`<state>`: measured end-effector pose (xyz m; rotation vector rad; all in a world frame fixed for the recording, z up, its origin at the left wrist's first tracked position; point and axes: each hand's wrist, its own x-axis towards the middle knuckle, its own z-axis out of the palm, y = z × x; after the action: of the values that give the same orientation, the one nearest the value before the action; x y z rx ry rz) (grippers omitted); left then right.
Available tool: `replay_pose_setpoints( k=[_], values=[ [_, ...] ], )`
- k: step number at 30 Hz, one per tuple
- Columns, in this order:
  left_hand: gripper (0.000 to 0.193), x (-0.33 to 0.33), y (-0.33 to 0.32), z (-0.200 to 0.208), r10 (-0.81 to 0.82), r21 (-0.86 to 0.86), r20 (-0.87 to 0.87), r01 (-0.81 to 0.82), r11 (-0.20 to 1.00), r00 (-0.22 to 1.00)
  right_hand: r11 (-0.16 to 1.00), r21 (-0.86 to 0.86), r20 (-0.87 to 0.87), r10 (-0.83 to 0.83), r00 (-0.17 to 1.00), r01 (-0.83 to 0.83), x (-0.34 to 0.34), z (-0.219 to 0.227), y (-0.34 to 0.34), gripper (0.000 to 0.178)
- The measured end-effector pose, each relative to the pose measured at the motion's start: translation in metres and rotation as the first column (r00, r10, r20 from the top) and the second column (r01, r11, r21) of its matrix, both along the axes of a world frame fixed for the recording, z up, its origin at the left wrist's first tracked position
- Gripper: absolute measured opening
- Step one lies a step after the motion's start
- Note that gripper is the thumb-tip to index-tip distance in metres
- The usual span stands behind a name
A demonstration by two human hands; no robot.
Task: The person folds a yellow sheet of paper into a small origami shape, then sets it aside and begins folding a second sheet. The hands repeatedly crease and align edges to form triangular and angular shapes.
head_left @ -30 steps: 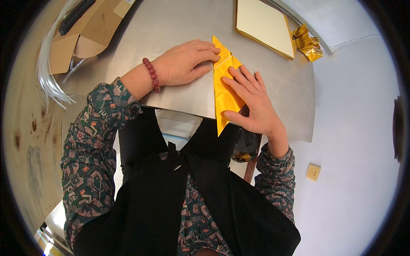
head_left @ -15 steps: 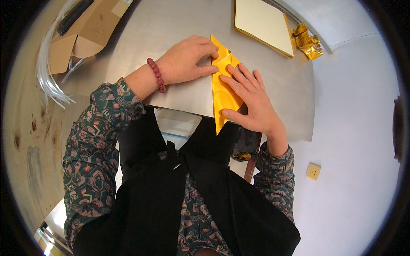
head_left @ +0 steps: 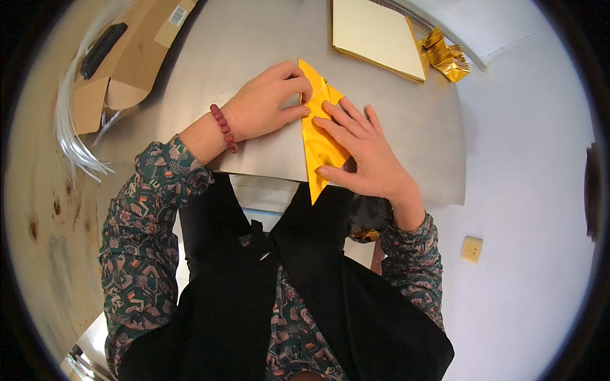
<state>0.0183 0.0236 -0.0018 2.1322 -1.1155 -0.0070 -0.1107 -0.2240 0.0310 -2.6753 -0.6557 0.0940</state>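
A folded sheet of shiny gold paper lies at the front of the metal table. It is a long pointed shape, and its near tip sticks out past the table edge. At its left edge, toward the far end, my left hand pinches the paper between thumb and curled fingers. A red bead bracelet circles that wrist. From the right, my right hand rests on the paper with its fingers spread and its thumb lower down. Part of the paper's right side is hidden under this hand.
A stack of cream-faced, gold-edged sheets sits at the back right, beside a pleated gold foil bundle. At the far left are a cardboard box and clear plastic strips. A white wall bounds the table's right side.
The whole view has shifted slightly, so the table and its contents appear displaced. Both hands keep nearly the same places on the gold paper.
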Motion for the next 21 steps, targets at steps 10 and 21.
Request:
replay_pose_setpoints(
  k=[10, 21],
  values=[
    [0.017, 0.029, 0.013, -0.004, 0.017, 0.022, 0.049, -0.018, 1.000, 0.999, 1.000, 0.000, 0.040, -0.015, 0.999, 0.015, 0.027, -0.012, 0.014, 0.083],
    [0.015, -0.005, 0.011, 0.002, -0.066, 0.049, 0.323, 0.053, 0.997, 0.944, 1.000, 0.001, 0.052, -0.012, 0.999, 0.012, 0.026, -0.013, 0.011, 0.085]
  ],
)
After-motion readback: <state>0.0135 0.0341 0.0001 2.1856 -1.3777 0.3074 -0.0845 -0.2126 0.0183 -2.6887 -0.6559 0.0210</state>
